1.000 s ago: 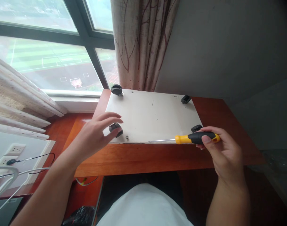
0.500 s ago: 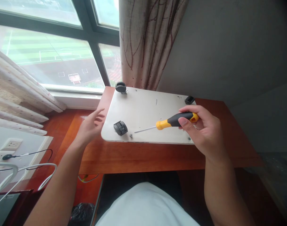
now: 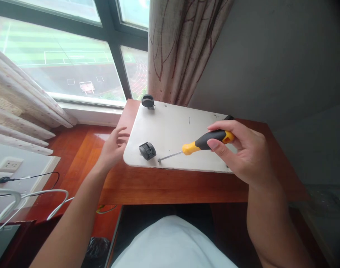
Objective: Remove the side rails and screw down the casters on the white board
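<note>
A pale board point(image 3: 172, 130) lies flat on a reddish wooden table point(image 3: 170, 186). Black caster wheels are on it: one near the front left corner point(image 3: 147, 150), one at the back left corner point(image 3: 148, 100). My right hand point(image 3: 239, 152) is closed round the black and yellow handle of a screwdriver point(image 3: 199, 143). Its thin shaft slants down to the left and its tip rests on a small screw point(image 3: 159, 160) beside the front caster. My left hand point(image 3: 114, 147) is open, its fingers loosely spread at the board's left edge, holding nothing.
A patterned curtain point(image 3: 181, 52) hangs behind the board, with a window point(image 3: 60, 56) to the left. Wall sockets with a plugged black cable point(image 3: 8, 178) and white cables point(image 3: 32, 199) lie at the lower left. My white-clad lap point(image 3: 172, 242) fills the bottom middle.
My right hand carried the screwdriver from the front edge up over the board and set its tip on the screw. My left hand drew back from the front caster to the board's left edge.
</note>
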Demonstrator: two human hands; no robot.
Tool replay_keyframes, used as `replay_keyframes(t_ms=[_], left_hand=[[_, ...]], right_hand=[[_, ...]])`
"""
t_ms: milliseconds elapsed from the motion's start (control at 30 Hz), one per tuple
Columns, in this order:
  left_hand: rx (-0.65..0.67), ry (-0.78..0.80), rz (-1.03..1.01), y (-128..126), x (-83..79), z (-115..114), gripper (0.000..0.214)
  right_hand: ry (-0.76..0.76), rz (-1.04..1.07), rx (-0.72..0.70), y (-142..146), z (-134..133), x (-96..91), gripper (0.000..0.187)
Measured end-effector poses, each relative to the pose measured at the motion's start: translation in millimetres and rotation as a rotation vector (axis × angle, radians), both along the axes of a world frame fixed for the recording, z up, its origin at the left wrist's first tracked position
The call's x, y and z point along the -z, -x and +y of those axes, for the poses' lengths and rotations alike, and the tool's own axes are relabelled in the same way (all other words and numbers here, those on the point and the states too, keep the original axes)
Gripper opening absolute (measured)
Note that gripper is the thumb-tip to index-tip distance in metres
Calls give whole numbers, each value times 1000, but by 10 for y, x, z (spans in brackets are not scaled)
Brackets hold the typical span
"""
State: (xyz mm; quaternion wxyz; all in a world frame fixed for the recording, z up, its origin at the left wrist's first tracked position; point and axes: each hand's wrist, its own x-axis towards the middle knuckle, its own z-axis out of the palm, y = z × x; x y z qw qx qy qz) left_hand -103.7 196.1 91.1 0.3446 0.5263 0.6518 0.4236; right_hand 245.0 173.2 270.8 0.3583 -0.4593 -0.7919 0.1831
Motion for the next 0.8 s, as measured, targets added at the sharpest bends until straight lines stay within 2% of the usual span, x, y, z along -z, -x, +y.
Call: replay_keyframes(t_ms=[67,133,267,433,533,633,733,800], left_hand=[[11,1,-80,-26,-9,-5,53],[14,25,-106,-52,-44,-11,48],[44,16,-24,-95,-141,-13,49],[71,0,59,-115,-165,3,53],[78,-24,29,-121,-137,10,56],[59,-5,-41,-148,-140,3,58],[11,24,-100,-197,-193,-14,58],[-20,22,-95,-226,-231,-22,57]], right_hand=[[-12,-19,-6,4,-2,0,22],[-29,-41,-13,14,-1,-9,22],[-101,-142,-62,68,28,-95,20],[-142,-263,-352,228,108,-343,21],[-157,-357,-516,361,163,-501,25],[-197,-441,-613,510,224,-591,25],[-240,-481,-566,662,284,-588,11],[-255,-465,-473,742,314,-558,17]])
